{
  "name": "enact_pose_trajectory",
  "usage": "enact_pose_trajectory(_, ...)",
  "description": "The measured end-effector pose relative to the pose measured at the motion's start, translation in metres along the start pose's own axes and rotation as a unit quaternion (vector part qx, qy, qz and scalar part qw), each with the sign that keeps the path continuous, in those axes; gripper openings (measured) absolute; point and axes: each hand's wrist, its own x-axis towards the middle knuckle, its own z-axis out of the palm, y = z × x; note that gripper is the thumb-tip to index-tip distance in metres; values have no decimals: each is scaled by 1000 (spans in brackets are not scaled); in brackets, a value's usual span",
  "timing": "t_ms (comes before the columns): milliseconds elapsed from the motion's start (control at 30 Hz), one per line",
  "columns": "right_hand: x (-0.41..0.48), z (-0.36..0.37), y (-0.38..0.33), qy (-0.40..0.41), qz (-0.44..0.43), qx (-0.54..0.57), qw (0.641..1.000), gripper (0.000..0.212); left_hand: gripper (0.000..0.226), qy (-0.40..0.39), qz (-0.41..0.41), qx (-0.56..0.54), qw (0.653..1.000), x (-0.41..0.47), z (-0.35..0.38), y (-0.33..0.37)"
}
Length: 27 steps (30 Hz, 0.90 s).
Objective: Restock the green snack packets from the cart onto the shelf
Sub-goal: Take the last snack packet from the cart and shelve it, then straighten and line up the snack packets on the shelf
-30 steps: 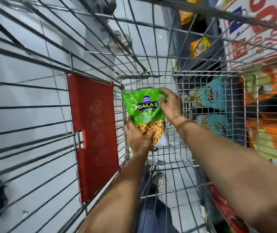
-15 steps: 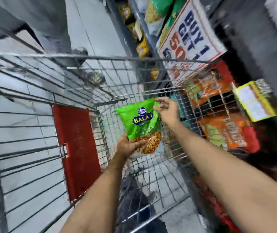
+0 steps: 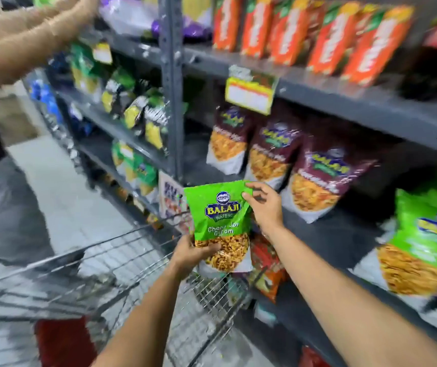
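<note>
I hold one green snack packet (image 3: pixel 221 221) upright above the far rim of the wire cart (image 3: pixel 122 263). My left hand (image 3: pixel 193 251) grips its bottom edge. My right hand (image 3: pixel 263 205) pinches its top right corner. The packet hangs in front of the grey shelf (image 3: pixel 344 229), just left of a bare stretch of shelf board. Another green packet (image 3: pixel 429 239) of the same kind stands on that shelf at the right.
Maroon packets (image 3: pixel 275 152) stand at the back of the same shelf. Orange packets (image 3: pixel 328 33) fill the shelf above. A grey upright post (image 3: pixel 172 86) divides the racks. Another person's arms (image 3: pixel 21 46) reach to the upper left shelf. A yellow price tag (image 3: pixel 250 92) hangs from the shelf edge.
Both hands have lifted the green packet out of the cart and up to shelf height. The view swung from the cart's inside to the shelves.
</note>
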Motion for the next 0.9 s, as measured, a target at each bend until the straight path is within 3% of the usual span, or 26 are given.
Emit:
enact_pose_trajectory(267, -9, -181, -53, 167, -78, 13, 983, 28, 43, -140, 133, 71, 978, 3, 147, 82)
enact_pose_trajectory(367, -30, -250, -54, 237, -70, 7, 969, 22, 32, -199, 153, 80, 965, -6, 216, 91)
enact_pose_trajectory(533, -87, -372, -48, 367, -53, -23, 928, 24, 38, -286, 160, 113, 938, -46, 339, 91)
enact_pose_trajectory(600, -116, -414, -45, 409, -54, -28, 911, 24, 51, -311, 157, 151, 925, -66, 383, 86)
enact_pose_trajectory(667, -142, -449, -39, 447, -53, -29, 893, 23, 97, -314, 172, 199, 912, -85, 420, 78)
enact_pose_trajectory(700, -153, -465, -35, 464, -50, -32, 884, 21, 108, -325, 170, 214, 905, -96, 438, 75)
enact_pose_trajectory(833, -179, -514, -24, 509, -37, -56, 858, 21, 67, -339, 175, 224, 897, -137, 491, 66)
enact_pose_trajectory(900, -184, -534, -18, 507, -24, -85, 858, 20, 66, -335, 165, 227, 900, -144, 516, 59)
